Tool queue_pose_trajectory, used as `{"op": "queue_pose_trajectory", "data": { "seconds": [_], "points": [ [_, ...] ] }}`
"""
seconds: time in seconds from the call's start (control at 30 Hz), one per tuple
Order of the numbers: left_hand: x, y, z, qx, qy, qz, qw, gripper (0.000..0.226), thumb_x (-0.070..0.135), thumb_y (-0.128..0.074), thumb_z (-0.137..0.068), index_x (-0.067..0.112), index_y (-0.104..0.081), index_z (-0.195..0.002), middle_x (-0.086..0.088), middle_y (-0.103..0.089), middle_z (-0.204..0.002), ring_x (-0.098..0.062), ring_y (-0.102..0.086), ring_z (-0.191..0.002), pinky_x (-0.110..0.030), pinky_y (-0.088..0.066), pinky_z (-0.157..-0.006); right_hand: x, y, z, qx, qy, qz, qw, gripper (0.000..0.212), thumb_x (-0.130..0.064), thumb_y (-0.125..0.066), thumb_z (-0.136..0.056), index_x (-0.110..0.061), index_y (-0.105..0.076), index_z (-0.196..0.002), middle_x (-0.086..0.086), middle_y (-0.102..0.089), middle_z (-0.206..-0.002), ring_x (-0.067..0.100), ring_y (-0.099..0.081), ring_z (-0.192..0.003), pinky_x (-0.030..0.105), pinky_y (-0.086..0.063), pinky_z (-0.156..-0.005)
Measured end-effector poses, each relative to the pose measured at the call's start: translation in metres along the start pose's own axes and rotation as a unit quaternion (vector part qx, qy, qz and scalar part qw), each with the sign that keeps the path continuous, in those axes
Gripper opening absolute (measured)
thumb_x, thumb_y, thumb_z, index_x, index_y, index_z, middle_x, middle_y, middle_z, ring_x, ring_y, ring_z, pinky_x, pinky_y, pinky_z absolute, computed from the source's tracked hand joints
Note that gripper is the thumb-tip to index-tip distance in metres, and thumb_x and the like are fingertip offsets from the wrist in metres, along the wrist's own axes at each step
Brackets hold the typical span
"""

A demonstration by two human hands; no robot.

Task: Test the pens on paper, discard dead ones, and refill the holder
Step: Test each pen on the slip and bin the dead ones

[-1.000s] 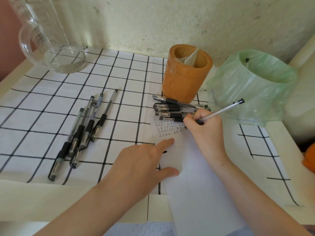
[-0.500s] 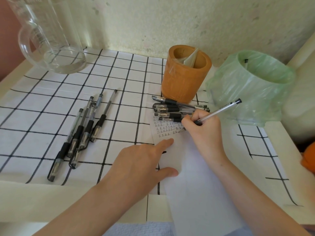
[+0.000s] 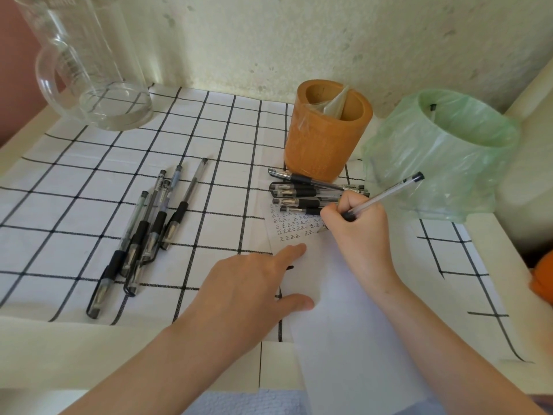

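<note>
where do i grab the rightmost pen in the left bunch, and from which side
Probably best to pinch the rightmost pen across its clear barrel, beyond the black rubber sleeve, coming from the right. That far half lies apart from the neighbouring pens, while its tip end crowds against them.

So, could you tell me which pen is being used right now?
The clear pen gripped in the right hand, tip down on the paper; the others lie loose in a left heap and a far heap before the holder.
</note>
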State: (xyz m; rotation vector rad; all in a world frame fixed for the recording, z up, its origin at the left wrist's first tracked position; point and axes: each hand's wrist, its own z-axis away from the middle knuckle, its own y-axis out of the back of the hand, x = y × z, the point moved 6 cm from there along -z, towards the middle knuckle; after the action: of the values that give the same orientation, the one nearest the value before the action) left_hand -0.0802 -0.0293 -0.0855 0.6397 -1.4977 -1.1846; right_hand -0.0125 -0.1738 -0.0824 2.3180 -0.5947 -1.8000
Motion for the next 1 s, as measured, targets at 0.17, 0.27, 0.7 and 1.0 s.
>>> {"op": "queue_pose_trajectory", "data": {
  "seconds": [0.17,0.27,0.7,1.0],
  "points": [
    [0.000,0.000,0.000,-0.003,-0.002,-0.006,1.000,0.067,0.065,-0.043,-0.082,0.047,-0.014,-0.140,0.017,-0.057,-0.111,-0.008,-0.055,-0.100,-0.020,-0.032,-0.070,0.000,0.001,0.000,0.007,-0.007,0.005,1.000,0.035,0.007,-0.058,-0.078,-0.007,-0.035,-0.055,-0.005,-0.028,-0.047,0.002,-0.030,-0.042,0.009,-0.025,-0.044],
    [0.001,0.001,0.001,-0.008,-0.003,-0.007,1.000,0.067,0.065,-0.043,-0.082,0.047,-0.014,-0.140,0.017,-0.057,-0.107,-0.007,-0.055,-0.097,-0.019,-0.031,-0.068,0.000,0.001,0.000,0.007,-0.011,0.008,1.000,0.036,0.007,-0.058,-0.078,-0.007,-0.035,-0.054,-0.005,-0.028,-0.046,0.002,-0.031,-0.042,0.009,-0.025,-0.044],
    [-0.003,0.018,-0.005,0.063,0.010,0.348,0.935,0.054,0.015,-0.034,-0.097,0.041,-0.015,-0.141,0.013,-0.056,-0.082,-0.003,-0.052,-0.079,-0.014,-0.041,-0.071,-0.021,0.025,0.006,-0.073,-0.206,-0.278,0.935,0.034,-0.039,-0.054,-0.082,-0.008,-0.058,-0.068,0.000,-0.044,-0.044,0.013,-0.038,-0.039,0.020,-0.023,-0.038],
    [0.015,0.025,-0.005,0.074,-0.028,0.424,0.902,0.071,0.012,-0.058,-0.088,0.044,-0.019,-0.137,0.015,-0.067,-0.086,-0.007,-0.063,-0.076,-0.017,-0.047,-0.070,-0.033,0.031,0.019,-0.111,-0.186,-0.260,0.941,0.039,-0.022,-0.071,-0.077,-0.023,-0.044,-0.049,-0.002,-0.044,-0.042,0.012,-0.035,-0.036,0.019,-0.021,-0.038]
  ]
}}
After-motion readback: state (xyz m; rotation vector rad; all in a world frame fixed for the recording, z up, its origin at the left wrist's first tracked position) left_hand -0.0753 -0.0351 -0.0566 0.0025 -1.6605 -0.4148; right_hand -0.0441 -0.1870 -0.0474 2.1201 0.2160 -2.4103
